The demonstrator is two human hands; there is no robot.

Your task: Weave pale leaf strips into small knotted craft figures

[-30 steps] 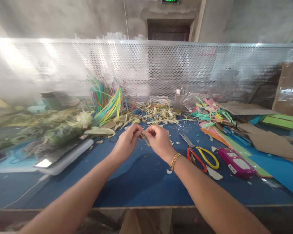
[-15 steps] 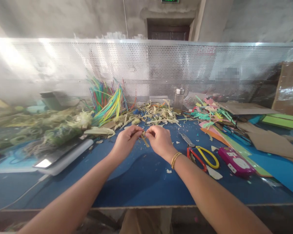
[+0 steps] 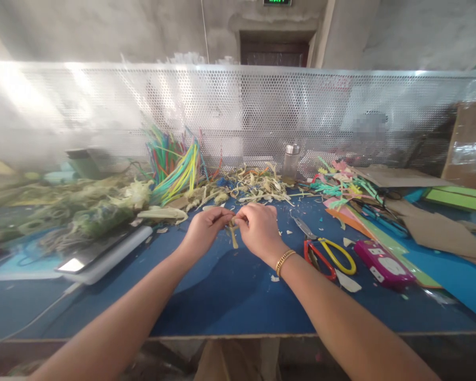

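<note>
Over the middle of the blue table [image 3: 222, 312], my left hand [image 3: 204, 228] and my right hand [image 3: 259, 227] meet at their fingertips. Both are closed in a pinch on a small yellowish strip of dried husk [image 3: 234, 238]. Its loose end hangs down between them; the upper part is hidden by my fingers. To the right of my right hand lie open scissors [image 3: 319, 248] with one red and one yellow handle. Just beyond my hands is a heap of pale husk scraps [image 3: 264, 185].
A bundle of coloured pipe cleaners [image 3: 178, 164] stands behind on the left. A tablet-like device [image 3: 107, 254] lies left, a purple box-shaped device [image 3: 383, 263] right, beside coloured paper sheets [image 3: 452, 275]. A glass bottle [image 3: 291, 161] stands by the perforated metal screen [image 3: 222, 106].
The strip's loose end has swung to hang straighter and lower between my fingers. My hands have stayed in nearly the same place.
</note>
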